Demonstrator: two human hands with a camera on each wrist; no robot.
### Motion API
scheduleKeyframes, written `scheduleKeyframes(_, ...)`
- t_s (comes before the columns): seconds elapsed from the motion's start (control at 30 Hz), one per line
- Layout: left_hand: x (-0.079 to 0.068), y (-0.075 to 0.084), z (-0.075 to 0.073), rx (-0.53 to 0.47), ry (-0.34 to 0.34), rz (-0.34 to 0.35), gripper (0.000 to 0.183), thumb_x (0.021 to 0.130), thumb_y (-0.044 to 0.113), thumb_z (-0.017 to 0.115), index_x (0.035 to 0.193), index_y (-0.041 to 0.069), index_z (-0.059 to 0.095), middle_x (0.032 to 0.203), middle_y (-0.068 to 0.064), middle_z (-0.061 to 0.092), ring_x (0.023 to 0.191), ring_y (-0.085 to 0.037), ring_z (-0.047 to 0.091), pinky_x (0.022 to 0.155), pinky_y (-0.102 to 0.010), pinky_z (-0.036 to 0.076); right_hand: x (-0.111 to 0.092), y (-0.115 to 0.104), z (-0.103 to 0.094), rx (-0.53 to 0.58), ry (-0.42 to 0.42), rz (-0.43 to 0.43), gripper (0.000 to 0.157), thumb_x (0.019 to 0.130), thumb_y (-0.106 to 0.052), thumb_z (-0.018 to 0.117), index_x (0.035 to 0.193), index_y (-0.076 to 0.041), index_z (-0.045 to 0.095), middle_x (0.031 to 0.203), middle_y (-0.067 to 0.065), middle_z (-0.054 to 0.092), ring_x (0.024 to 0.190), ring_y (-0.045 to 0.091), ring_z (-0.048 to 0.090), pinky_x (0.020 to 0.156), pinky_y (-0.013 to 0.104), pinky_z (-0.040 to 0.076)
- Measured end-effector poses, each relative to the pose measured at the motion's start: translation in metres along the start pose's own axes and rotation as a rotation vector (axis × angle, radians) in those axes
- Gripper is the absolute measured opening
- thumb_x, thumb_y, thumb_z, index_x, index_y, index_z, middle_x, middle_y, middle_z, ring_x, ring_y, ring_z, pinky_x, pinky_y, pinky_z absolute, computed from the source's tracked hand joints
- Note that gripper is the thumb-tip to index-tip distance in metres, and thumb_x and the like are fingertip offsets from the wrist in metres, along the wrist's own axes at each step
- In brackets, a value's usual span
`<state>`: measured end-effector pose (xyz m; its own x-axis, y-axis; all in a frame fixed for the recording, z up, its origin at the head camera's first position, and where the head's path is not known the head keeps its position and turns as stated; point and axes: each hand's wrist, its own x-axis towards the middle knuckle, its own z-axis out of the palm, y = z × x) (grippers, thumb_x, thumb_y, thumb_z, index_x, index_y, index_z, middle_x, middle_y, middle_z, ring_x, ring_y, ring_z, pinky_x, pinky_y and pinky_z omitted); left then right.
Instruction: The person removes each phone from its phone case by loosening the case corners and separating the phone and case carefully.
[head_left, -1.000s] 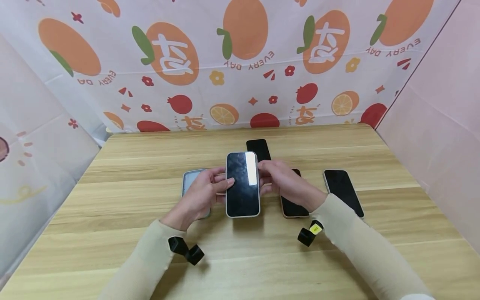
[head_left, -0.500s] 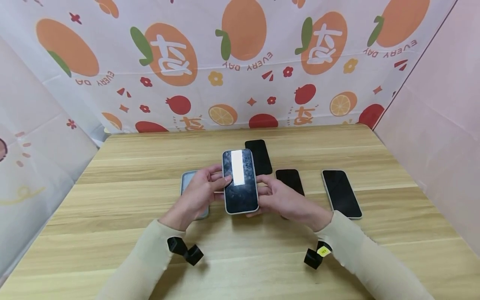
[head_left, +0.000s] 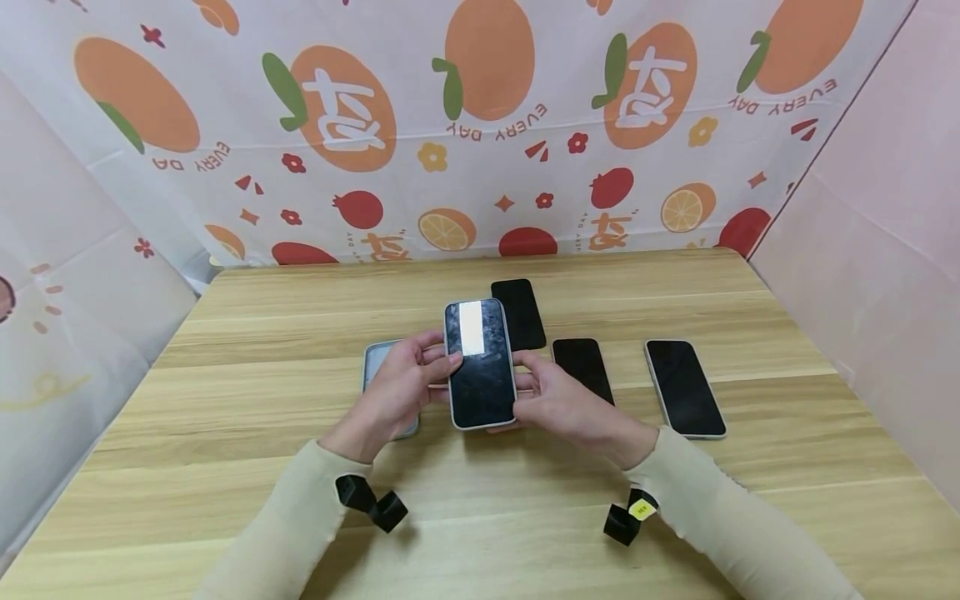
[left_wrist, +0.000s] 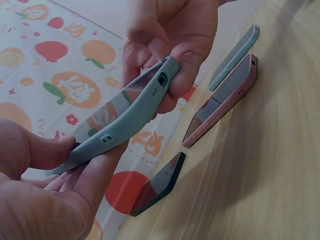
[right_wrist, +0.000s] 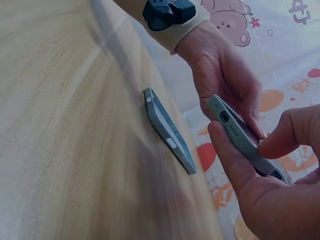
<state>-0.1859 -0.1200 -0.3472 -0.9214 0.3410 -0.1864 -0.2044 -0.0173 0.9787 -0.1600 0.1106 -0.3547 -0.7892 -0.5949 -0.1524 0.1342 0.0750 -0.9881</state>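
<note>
A smartphone (head_left: pixel 480 392) in a pale green case (left_wrist: pixel 125 117) is held above the table, dark screen up. My left hand (head_left: pixel 401 383) pinches its left side, thumb over the screen edge and fingers beneath. At the lower right corner, my right hand (head_left: pixel 570 408) grips with the thumb near the rim and fingers under the case. In the left wrist view the phone's edge stands slightly above the case rim by the charging-port end. Behind my left hand lies an empty blue-grey phone case (right_wrist: pixel 170 135), partly covered in the head view.
Three more phones lie on the wooden table (head_left: pixel 225 375): a black phone (head_left: pixel 519 312) at the back, a pink-cased phone (left_wrist: pixel 222 100) partly behind my right hand, and a light-cased phone (head_left: pixel 684 387) at far right. A fruit-print curtain (head_left: pixel 420 183) stands behind the table.
My right hand has slid from the phone's upper right edge down to its lower right corner. The phone has tilted and shifted slightly left. Over the last half second little has moved.
</note>
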Motion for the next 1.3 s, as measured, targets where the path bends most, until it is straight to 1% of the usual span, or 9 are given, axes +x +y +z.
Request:
scheduleKeyframes(0.17, -0.0001, -0.0011, -0.0004, -0.002, -0.018, 0.014, 0.043, 0.103, 0.007, 0.049, 0.143, -0.002, 0.038, 0.116, -0.009, 0.070, 0.088, -0.012, 0.071, 0.073, -0.033, 0.061, -0.0001, 0.0012, 0.0008, -0.007, -0.004, -0.004, 0.063, 0.090, 0.007, 0.050, 0.147, -0.007, 0.027, 0.138, 0.021, 0.058, 0.112, 0.023, 0.066, 0.100, 0.036, 0.053)
scheduleKeyframes(0.37, -0.0008, -0.0035, -0.0022, -0.015, -0.026, 0.019, 0.043, 0.103, 0.007, 0.049, 0.144, -0.001, 0.037, 0.122, -0.013, 0.069, 0.088, -0.014, 0.073, 0.074, -0.034, 0.062, -0.0005, 0.0016, 0.0006, -0.029, -0.011, -0.006, 0.065, 0.090, 0.007, 0.049, 0.149, -0.008, 0.025, 0.139, 0.021, 0.057, 0.112, 0.023, 0.067, 0.103, 0.037, 0.051)
scheduleKeyframes(0.6, -0.0006, -0.0045, -0.0004, -0.012, -0.010, 0.030, 0.043, 0.103, 0.006, 0.049, 0.143, -0.001, 0.038, 0.122, -0.015, 0.069, 0.087, -0.014, 0.073, 0.074, -0.035, 0.062, 0.0003, 0.0027, -0.0011, -0.026, -0.042, -0.014, 0.064, 0.093, 0.006, 0.050, 0.150, -0.009, 0.025, 0.142, 0.020, 0.055, 0.117, 0.025, 0.063, 0.105, 0.038, 0.050)
scheduleKeyframes(0.73, -0.0014, -0.0046, 0.0010, -0.022, 0.004, 0.027, 0.042, 0.103, 0.006, 0.049, 0.142, -0.002, 0.039, 0.114, -0.011, 0.071, 0.084, -0.014, 0.072, 0.072, -0.034, 0.062, 0.0008, 0.0028, -0.0003, 0.006, -0.055, -0.007, 0.063, 0.094, 0.005, 0.050, 0.150, -0.010, 0.025, 0.141, 0.020, 0.056, 0.114, 0.025, 0.064, 0.101, 0.038, 0.053)
scheduleKeyframes(0.87, -0.0017, -0.0051, 0.0020, -0.075, -0.016, 0.025, 0.041, 0.103, 0.004, 0.048, 0.142, -0.004, 0.037, 0.102, -0.002, 0.072, 0.082, -0.012, 0.071, 0.069, -0.032, 0.061, 0.0012, 0.0035, 0.0013, 0.056, -0.053, -0.023, 0.064, 0.094, 0.008, 0.050, 0.150, -0.009, 0.025, 0.139, 0.023, 0.056, 0.110, 0.026, 0.066, 0.095, 0.041, 0.056)
scheduleKeyframes(1.03, -0.0011, -0.0047, 0.0017, -0.120, -0.039, 0.032, 0.042, 0.103, 0.003, 0.046, 0.143, -0.005, 0.035, 0.101, 0.002, 0.072, 0.081, -0.011, 0.071, 0.070, -0.032, 0.061, 0.0015, 0.0035, 0.0020, 0.070, -0.054, -0.051, 0.064, 0.093, 0.010, 0.047, 0.150, -0.010, 0.026, 0.139, 0.022, 0.056, 0.109, 0.026, 0.067, 0.092, 0.042, 0.058)
scheduleKeyframes(1.2, -0.0021, -0.0039, 0.0006, -0.115, -0.036, 0.029, 0.045, 0.103, 0.004, 0.048, 0.145, -0.004, 0.035, 0.102, 0.002, 0.072, 0.083, -0.012, 0.072, 0.072, -0.032, 0.061, 0.0018, 0.0003, -0.0017, 0.046, -0.100, -0.059, 0.062, 0.097, 0.003, 0.053, 0.151, -0.008, 0.025, 0.140, 0.024, 0.055, 0.111, 0.028, 0.067, 0.093, 0.042, 0.057)
scheduleKeyframes(1.27, -0.0022, -0.0047, 0.0000, -0.117, -0.032, 0.026, 0.046, 0.102, 0.004, 0.049, 0.145, -0.003, 0.035, 0.103, 0.002, 0.072, 0.084, -0.012, 0.072, 0.073, -0.032, 0.061, 0.0009, -0.0018, -0.0037, -0.021, -0.088, -0.055, 0.063, 0.097, 0.000, 0.056, 0.151, -0.008, 0.025, 0.139, 0.023, 0.056, 0.113, 0.027, 0.066, 0.098, 0.041, 0.055)
scheduleKeyframes(1.3, -0.0022, -0.0050, -0.0001, -0.118, -0.029, 0.026, 0.046, 0.102, 0.004, 0.049, 0.146, -0.003, 0.035, 0.103, 0.002, 0.072, 0.085, -0.012, 0.072, 0.073, -0.033, 0.061, 0.0005, -0.0029, -0.0046, -0.067, -0.065, -0.056, 0.063, 0.097, 0.000, 0.056, 0.151, -0.007, 0.025, 0.138, 0.022, 0.057, 0.114, 0.028, 0.066, 0.100, 0.041, 0.053)
